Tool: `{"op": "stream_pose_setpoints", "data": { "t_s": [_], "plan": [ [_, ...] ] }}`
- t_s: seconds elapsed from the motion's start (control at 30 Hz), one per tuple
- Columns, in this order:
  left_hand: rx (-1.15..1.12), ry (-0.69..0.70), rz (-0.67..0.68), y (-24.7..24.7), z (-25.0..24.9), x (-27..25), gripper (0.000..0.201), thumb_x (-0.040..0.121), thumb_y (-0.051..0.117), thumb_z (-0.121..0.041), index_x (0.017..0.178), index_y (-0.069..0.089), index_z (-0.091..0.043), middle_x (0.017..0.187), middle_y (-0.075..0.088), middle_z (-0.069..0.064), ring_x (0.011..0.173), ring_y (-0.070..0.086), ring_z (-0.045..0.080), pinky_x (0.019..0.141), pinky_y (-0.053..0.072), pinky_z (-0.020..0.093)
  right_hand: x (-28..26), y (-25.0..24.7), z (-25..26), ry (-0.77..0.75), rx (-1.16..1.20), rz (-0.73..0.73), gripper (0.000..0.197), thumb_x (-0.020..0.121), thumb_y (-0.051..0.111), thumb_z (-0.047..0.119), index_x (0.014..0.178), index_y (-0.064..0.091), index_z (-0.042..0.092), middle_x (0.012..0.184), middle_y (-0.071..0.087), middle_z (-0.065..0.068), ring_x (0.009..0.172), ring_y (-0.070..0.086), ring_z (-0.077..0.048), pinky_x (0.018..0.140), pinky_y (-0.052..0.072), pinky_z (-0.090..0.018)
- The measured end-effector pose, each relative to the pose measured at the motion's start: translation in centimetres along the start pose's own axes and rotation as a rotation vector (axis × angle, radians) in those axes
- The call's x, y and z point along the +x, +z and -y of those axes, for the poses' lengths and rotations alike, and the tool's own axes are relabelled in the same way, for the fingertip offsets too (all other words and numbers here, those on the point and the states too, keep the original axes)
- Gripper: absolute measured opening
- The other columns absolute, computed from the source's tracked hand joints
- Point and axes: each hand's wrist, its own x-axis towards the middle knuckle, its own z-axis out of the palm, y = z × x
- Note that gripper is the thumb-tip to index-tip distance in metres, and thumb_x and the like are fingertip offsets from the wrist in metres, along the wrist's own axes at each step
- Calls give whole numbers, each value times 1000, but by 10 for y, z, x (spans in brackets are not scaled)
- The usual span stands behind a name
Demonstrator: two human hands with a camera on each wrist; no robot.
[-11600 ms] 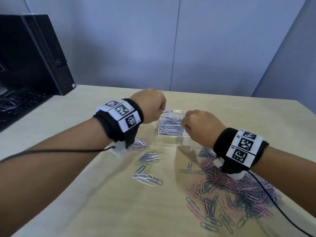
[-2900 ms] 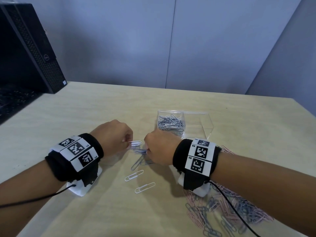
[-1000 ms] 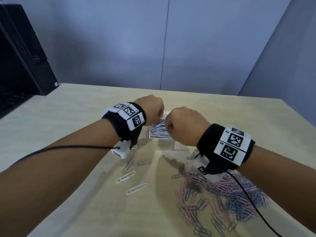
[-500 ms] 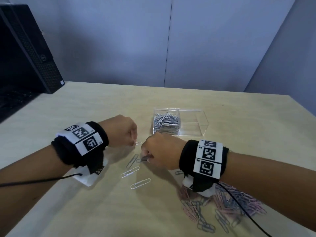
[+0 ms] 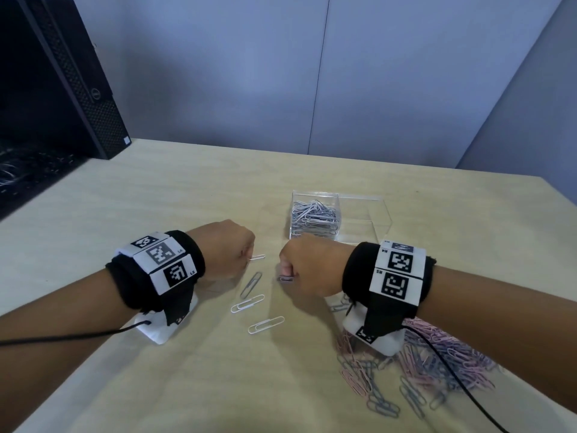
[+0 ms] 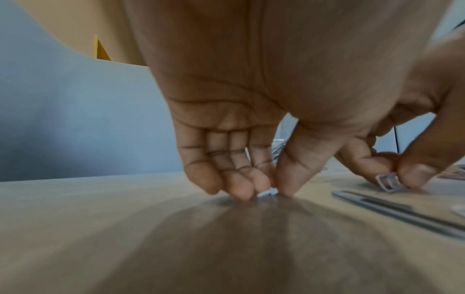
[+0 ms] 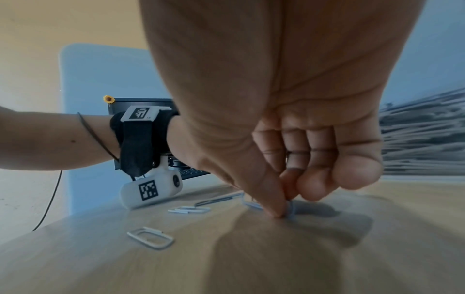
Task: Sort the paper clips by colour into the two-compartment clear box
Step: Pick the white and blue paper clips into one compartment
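The clear two-compartment box (image 5: 379, 214) stands mid-table; its left compartment holds a heap of white and blue-grey clips (image 5: 313, 215), the right one looks bare. My left hand (image 5: 246, 256) is down on the table and pinches a white paper clip (image 5: 257, 257) between thumb and fingers, the same clip (image 6: 268, 193) showing in the left wrist view. My right hand (image 5: 285, 275) pinches a small grey-blue clip (image 5: 285, 279) against the table, seen again as a blue clip (image 7: 290, 209) under the thumb. Three loose clips (image 5: 251, 284) lie between the hands.
A big heap of pink and blue clips (image 5: 437, 367) lies on the table at the front right, partly under my right forearm. A black computer tower (image 5: 62, 73) stands at the back left. Black cables trail from both wristbands.
Both hands came back from over the box down to the loose clips in front of it. Since half a second ago they barely moved; each now pinches a clip on the table.
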Motion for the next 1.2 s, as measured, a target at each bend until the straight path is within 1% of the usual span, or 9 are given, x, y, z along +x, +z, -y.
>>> {"op": "stream_pose_setpoints", "data": {
  "t_s": [0.2,0.33,0.43,0.53,0.63,0.77,0.93,1.1,1.2],
  "plan": [
    [-80,43,-122,0,5,-9,11,87,50,-18,88,60,-20,90,62,-3,86,57,20,79,50,36,-7,5,-11,-8,10,-45,13,79,58,17,87,69,14,92,69,-4,88,66,-25,82,57,-37],
    [-98,67,-169,1,4,-14,8,87,50,-18,88,58,-20,88,63,-4,84,57,20,76,49,35,-18,8,6,-133,-3,-98,11,85,57,18,85,67,12,96,64,-6,90,60,-27,81,52,-38],
    [-110,84,-177,2,1,-16,8,85,52,-18,87,59,-22,84,62,-7,81,56,17,73,48,32,-24,11,26,-224,5,-100,5,85,60,16,83,64,17,98,64,-6,91,60,-28,82,51,-38],
    [-156,68,-161,5,-1,-19,12,80,56,-14,82,59,-26,75,61,-12,74,57,10,67,46,25,-23,20,40,-261,-26,-77,7,84,60,15,79,63,14,91,66,-9,84,62,-30,75,54,-40],
    [-271,35,-131,6,-4,-23,20,76,53,-10,84,58,-27,70,66,-9,69,61,7,66,48,23,-24,24,45,-275,-83,-65,12,86,57,12,85,69,9,88,66,-11,81,61,-31,71,55,-39],
    [-269,-2,-28,8,-9,-23,23,77,53,-8,90,62,-24,66,72,-8,72,65,6,71,52,25,-26,23,46,-284,-104,-70,15,90,56,14,89,69,8,89,66,-11,82,60,-29,69,53,-35],
    [-226,-33,1,6,-12,-20,17,73,61,-15,87,67,-22,71,71,-9,76,66,11,75,56,30,-27,24,42,-225,-9,-25,6,82,63,8,84,68,10,84,59,-7,81,62,-30,72,56,-38],
    [-175,-28,58,3,-15,-23,17,73,73,-33,87,68,-24,79,68,-9,77,66,13,76,57,34,-26,26,31,-180,41,2,9,79,62,7,83,69,10,87,66,-8,78,65,-28,72,59,-40],
    [-100,-22,44,3,-17,-21,7,77,70,-29,80,68,-23,75,66,-10,76,66,14,74,56,30,-24,23,25,-147,94,-11,10,76,64,7,76,65,16,85,66,-5,76,65,-27,73,59,-40]
  ]
}}
